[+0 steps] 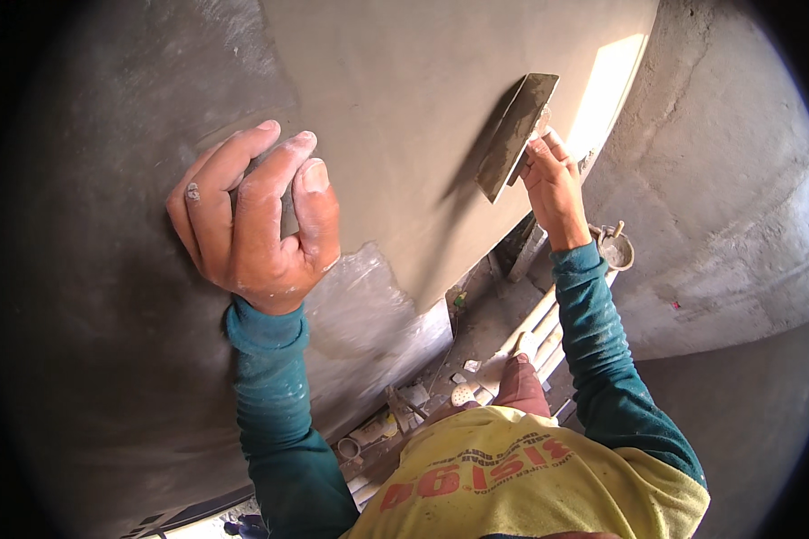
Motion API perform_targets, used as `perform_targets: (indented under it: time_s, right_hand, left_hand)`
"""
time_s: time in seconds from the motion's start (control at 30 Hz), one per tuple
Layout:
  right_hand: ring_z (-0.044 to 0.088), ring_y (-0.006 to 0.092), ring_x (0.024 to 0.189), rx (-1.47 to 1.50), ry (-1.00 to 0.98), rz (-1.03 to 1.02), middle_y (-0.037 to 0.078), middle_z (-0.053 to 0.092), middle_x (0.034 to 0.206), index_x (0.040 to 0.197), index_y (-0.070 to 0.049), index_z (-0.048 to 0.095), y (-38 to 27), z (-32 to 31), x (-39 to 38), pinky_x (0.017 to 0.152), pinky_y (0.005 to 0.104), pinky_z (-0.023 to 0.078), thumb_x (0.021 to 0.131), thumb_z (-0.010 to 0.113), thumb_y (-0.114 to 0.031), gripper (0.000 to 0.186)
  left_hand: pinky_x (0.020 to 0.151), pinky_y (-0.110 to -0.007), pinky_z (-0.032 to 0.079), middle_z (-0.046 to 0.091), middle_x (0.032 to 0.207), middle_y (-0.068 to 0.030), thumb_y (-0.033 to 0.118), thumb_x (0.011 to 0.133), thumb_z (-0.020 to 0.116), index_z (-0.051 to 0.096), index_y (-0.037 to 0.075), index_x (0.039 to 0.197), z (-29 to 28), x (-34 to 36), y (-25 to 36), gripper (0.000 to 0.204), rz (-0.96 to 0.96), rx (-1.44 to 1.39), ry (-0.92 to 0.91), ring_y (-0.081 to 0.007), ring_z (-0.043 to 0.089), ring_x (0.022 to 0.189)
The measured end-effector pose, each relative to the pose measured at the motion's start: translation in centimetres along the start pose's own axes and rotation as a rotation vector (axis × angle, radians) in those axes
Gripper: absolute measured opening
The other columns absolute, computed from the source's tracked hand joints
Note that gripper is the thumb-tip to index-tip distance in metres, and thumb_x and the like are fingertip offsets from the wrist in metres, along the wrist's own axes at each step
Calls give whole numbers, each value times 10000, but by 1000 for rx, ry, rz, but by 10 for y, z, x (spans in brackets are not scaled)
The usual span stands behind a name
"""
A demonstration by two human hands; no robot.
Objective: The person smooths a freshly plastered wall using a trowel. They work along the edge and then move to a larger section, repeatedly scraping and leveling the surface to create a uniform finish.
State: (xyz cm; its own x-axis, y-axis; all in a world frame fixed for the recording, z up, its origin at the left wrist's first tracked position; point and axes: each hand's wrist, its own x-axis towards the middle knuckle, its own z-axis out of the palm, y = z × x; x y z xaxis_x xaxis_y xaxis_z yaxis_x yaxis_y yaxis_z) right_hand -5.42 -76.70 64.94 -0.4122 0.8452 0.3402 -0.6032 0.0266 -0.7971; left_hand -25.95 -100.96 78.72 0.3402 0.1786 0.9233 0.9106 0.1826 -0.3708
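Observation:
My right hand grips a plastering trowel by its handle. The long flat blade is smeared with grey plaster, tilted, and casts a shadow on the wall; whether its edge touches the surface I cannot tell. A smooth, pale, damp-looking coat of plaster covers the wall's upper middle. To the left lies a darker grey area of the same wall. In front of that darker part my left hand is raised, fingers loosely curled and apart, dusted white, with nothing visible in it.
A small bucket with grey mix and a handle sticking out stands beyond my right forearm. Light-coloured poles run beneath my feet. Rubble and a cup-like container lie below. Another rough grey wall rises at right.

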Motion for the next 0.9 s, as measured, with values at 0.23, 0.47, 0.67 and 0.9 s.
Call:
perform_targets:
  time_s: [0.23, 0.47, 0.67, 0.9]
  right_hand:
    - [691, 119, 900, -408, 128, -229, 75, 760, 1028, 1211, 23, 703, 14, 38, -2, 760, 313, 550, 1006, 770, -240, 340]
    - [676, 345, 812, -522, -157, -381, 193, 677, 922, 1156, 21, 677, 16, 121, -81, 716, 408, 528, 907, 857, -240, 403]
    - [677, 150, 1089, -332, 109, -103, 66, 759, 1176, 1342, 47, 673, -9, 12, -11, 972, 314, 523, 1021, 758, -320, 495]
    - [687, 165, 1116, -593, 47, -340, 105, 748, 1213, 1392, 39, 656, -31, -62, 80, 977, 320, 539, 1019, 757, -326, 531]
  left_hand:
    - [837, -338, 512, 741, 1068, -21, 190, 968, 688, 792, 124, 991, -4, 2, 1, 125, 16, 17, -49, -198, 645, 953]
    - [855, -334, 552, 743, 1099, -130, 270, 1102, 415, 705, -12, 1147, -7, -22, -15, 407, 43, -149, 102, -234, 667, 1000]
    - [823, -334, 560, 729, 1097, -139, 284, 1102, 364, 700, -15, 1146, -5, -30, -17, 452, 58, -158, 136, -224, 665, 974]
    - [796, -317, 548, 740, 1050, -118, 277, 1107, 364, 712, 1, 1122, -2, -17, -11, 444, 55, -179, 136, -206, 657, 955]
